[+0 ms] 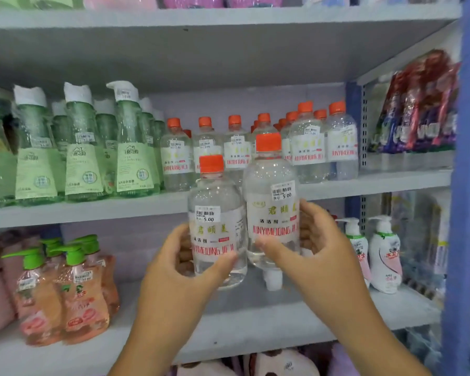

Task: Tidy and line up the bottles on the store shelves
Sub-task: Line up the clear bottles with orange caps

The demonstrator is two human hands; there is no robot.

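I am holding one clear bottle in each hand, both raised in front of the shelves. My left hand (182, 263) is wrapping the lower body of the left bottle (217, 229), thumb lying across the front under the label, fingers curled behind. My right hand (318, 248) is gripping the right bottle (273, 207) the same way, thumb across the front, fingers showing round its right side. Both forearms are reaching up from the bottom edge.

The two bottles are standing upright, side by side and nearly touching, the right one sitting higher. Each is showing an orange cap, clear liquid, a white label with red lettering and a small price sticker reading 5.00.

Behind them, matching orange-capped bottles (310, 147) are crowding the middle shelf (377, 180), some in a front row, others bunched at the right. Green bottles (82, 147) are standing to their left on that shelf. On the lower shelf (255, 321), pink pump bottles (73, 291) are sitting at the left and white pump bottles (383, 253) at the right.
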